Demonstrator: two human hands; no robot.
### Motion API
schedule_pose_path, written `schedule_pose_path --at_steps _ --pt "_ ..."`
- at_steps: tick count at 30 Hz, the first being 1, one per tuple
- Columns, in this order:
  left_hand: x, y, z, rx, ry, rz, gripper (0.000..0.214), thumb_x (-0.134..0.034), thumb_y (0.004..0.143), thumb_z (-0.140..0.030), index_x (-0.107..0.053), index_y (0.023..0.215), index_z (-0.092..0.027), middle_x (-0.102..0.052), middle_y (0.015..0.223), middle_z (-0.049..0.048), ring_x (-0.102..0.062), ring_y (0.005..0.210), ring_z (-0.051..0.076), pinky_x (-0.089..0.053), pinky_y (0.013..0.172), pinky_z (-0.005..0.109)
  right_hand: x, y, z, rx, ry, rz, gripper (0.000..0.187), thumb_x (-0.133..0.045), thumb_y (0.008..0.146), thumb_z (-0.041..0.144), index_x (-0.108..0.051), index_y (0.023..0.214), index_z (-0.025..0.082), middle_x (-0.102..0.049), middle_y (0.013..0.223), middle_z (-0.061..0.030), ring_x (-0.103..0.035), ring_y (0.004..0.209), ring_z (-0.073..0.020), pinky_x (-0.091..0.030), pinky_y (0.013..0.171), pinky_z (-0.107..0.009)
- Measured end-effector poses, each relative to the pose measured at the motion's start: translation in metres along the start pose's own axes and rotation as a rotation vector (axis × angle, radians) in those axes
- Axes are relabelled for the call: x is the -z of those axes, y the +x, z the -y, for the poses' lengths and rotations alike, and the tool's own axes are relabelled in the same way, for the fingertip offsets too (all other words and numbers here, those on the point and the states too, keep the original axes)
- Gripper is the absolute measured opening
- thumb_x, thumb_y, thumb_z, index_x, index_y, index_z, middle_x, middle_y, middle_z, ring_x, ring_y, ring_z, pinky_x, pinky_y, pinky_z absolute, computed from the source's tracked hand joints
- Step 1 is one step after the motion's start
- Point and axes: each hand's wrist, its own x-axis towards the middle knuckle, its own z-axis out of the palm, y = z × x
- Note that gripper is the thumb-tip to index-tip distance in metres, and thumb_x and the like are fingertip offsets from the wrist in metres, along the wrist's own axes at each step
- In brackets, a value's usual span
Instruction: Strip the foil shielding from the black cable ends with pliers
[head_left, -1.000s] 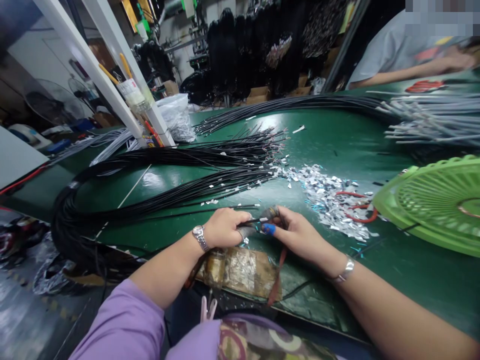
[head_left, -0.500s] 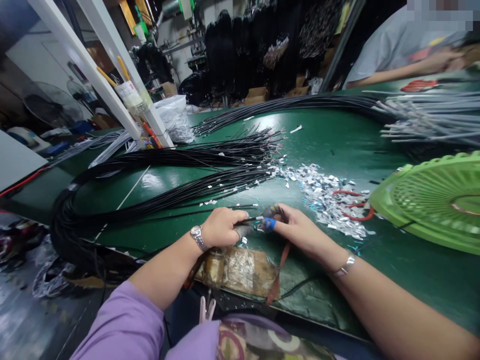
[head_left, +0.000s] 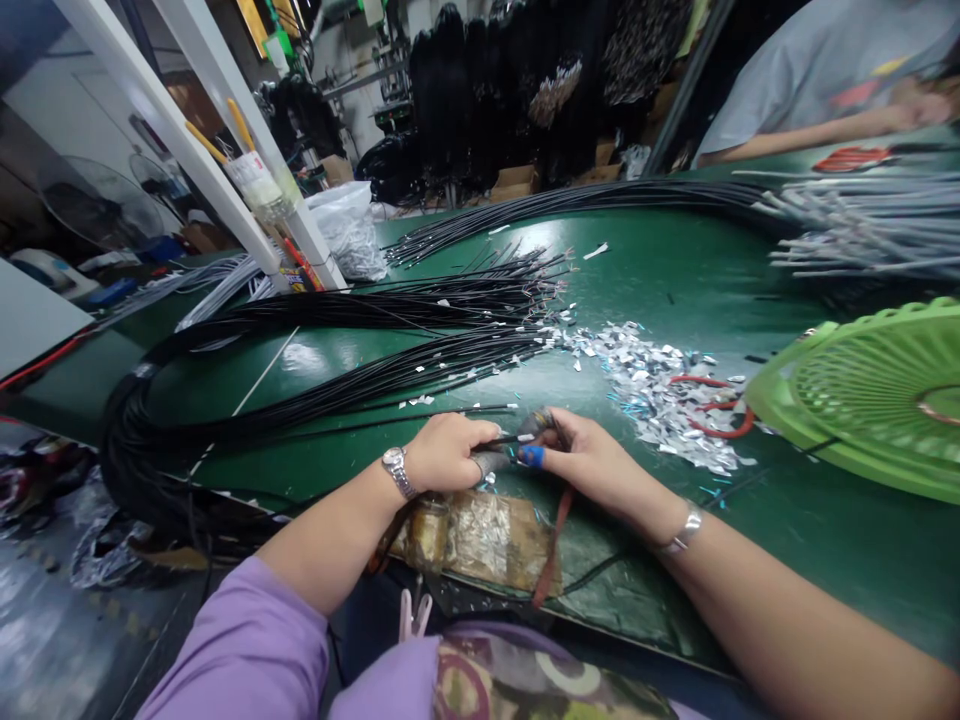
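Observation:
My left hand, a watch on its wrist, is closed around a thin black cable near its stripped, pale end. At that end my right hand pinches with thumb and index finger. Blue tape wraps the right thumb and grey tape the index finger. The exact contact at the cable tip is too small to make out. Just left of the hands, a large bundle of black cables lies with its ends toward me. Below my hands sits a taped cardboard piece at the table edge.
White and blue scraps are heaped right of the hands, with red-handled pliers among them. A green fan stands at the right. Grey cables lie behind it. Across the table sits a person in a grey shirt.
The fingers of my right hand have shifted slightly left at the cable end. My left hand keeps its hold. The view has tilted a little.

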Motion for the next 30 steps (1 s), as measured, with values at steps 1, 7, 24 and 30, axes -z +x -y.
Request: schedule_pose_path --at_steps 1,7,24,30 --pt "0.0 0.0 0.0 -0.005 -0.003 0.002 0.018 -0.057 0.081 -0.029 -0.058 0.067 -0.017 -0.053 0.055 -0.0016 -0.046 0.052 0.011 -0.03 0.053 0.023 0.0 0.0 0.0 -0.003 -0.004 0.004 0.04 -0.077 0.058 0.051 -0.055 0.07 0.02 -0.055 0.059 0.004 -0.048 0.053 -0.0118 -0.039 0.051 -0.025" --pt "-0.003 0.0 0.004 -0.038 -0.044 0.006 0.019 -0.058 0.08 -0.03 -0.057 0.066 -0.017 -0.049 0.053 -0.0031 -0.043 0.05 0.01 -0.03 0.052 0.022 -0.002 -0.001 0.0 -0.016 -0.016 0.037 0.04 -0.075 0.059 0.053 -0.052 0.068 0.021 -0.052 0.058 0.0042 -0.046 0.052 -0.0117 -0.038 0.05 -0.025" --pt "-0.002 0.002 0.01 0.054 -0.677 -0.039 0.051 -0.052 0.079 -0.066 -0.049 0.068 -0.016 -0.043 0.048 -0.005 -0.038 0.044 0.007 -0.033 0.045 0.02 0.002 -0.006 0.001 0.452 -0.245 -0.053 0.023 -0.061 0.078 0.037 -0.068 0.096 0.025 -0.064 0.094 -0.0059 -0.055 0.068 -0.0178 -0.05 0.065 -0.032" --pt "-0.009 0.002 0.01 0.116 -0.697 -0.026 0.044 -0.054 0.081 -0.059 -0.053 0.081 -0.015 -0.05 0.054 -0.0039 -0.045 0.042 0.008 -0.038 0.042 0.02 -0.003 -0.006 0.002 0.435 -0.297 -0.096 0.021 -0.058 0.082 0.039 -0.066 0.071 0.023 -0.059 0.066 -0.0028 -0.055 0.063 -0.0201 -0.045 0.06 -0.031"
